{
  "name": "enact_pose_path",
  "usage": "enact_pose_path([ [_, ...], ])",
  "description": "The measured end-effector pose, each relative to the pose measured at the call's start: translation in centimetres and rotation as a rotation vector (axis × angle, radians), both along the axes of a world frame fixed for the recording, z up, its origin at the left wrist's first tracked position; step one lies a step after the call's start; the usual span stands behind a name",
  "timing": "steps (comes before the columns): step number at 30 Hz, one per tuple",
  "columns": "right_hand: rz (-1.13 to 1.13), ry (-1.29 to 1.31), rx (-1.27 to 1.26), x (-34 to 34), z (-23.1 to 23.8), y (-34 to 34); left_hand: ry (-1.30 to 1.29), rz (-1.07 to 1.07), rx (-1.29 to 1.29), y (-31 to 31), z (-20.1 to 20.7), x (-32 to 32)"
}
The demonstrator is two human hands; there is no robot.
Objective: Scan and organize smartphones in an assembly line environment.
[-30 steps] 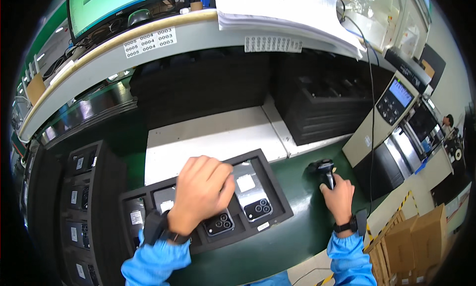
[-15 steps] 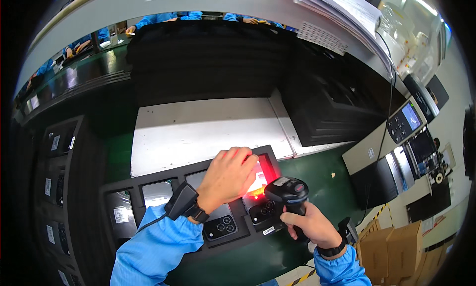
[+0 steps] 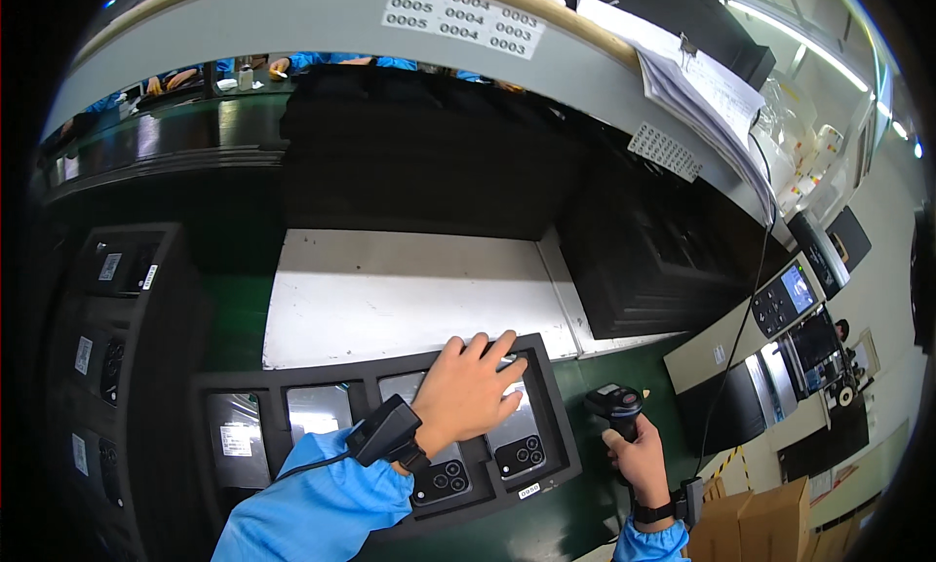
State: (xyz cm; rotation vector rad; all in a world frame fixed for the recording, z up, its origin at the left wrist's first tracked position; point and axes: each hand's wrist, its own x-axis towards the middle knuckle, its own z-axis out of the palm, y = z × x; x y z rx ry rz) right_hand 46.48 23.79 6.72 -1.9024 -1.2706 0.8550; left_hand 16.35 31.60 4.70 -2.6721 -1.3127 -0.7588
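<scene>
Four phones (image 3: 239, 465) are lying in a black foam tray (image 3: 365, 387), which is resting on the green table (image 3: 517, 540) from six toward eight o'clock. At six o'clock, the left hand (image 3: 466, 391) is spanning the third and fourth phones, its fingers spreading loosely and visibly gripping nothing; whether they are touching the phones, I cannot tell. Between four and five o'clock, the right hand (image 3: 639, 457) is gripping a black handheld scanner (image 3: 612, 401) by its handle, just beside the tray. A black stack (image 3: 429, 172) is rising at twelve, and a machine (image 3: 770, 323) with a glowing screen is standing between three and four.
</scene>
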Motion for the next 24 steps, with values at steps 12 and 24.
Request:
enact_pose_path([
  [12,-0.012,-0.177,0.094,0.7,-1.9,1.5,-0.081,0.024,0.04,0.6,-1.1,0.9],
  [24,0.006,-0.176,0.159,0.9,-2.6,1.6,-0.535,-0.097,-0.113,0.8,-0.4,0.8],
])
